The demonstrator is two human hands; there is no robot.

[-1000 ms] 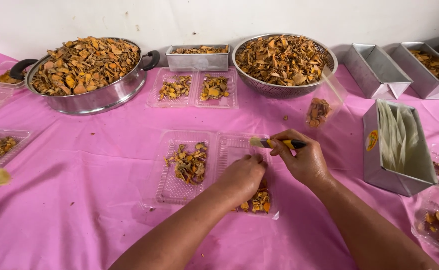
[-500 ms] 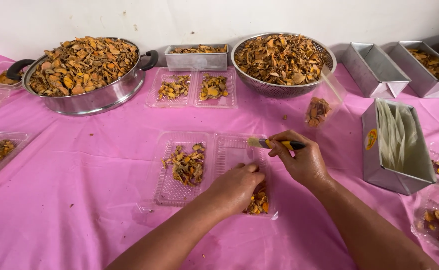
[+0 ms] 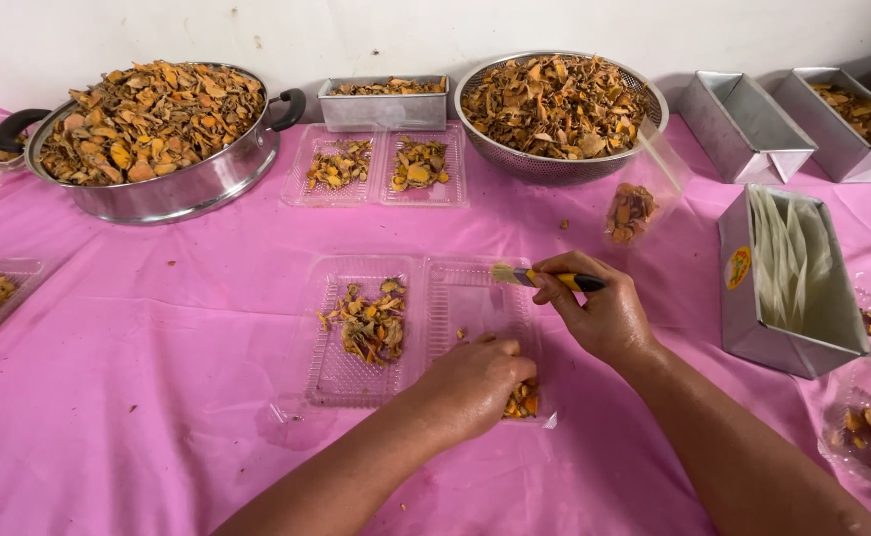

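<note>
Right hand [image 3: 604,318] fisted around brush [image 3: 544,279]

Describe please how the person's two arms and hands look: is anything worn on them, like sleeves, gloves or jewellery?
Both forearms are bare as far as the picture shows; no sleeve reaches into view. The left hand and the right hand wear no gloves, and no ring, watch or bracelet can be seen on either. The backs of the hands look slightly shiny. No markings are visible on the arms.
</note>
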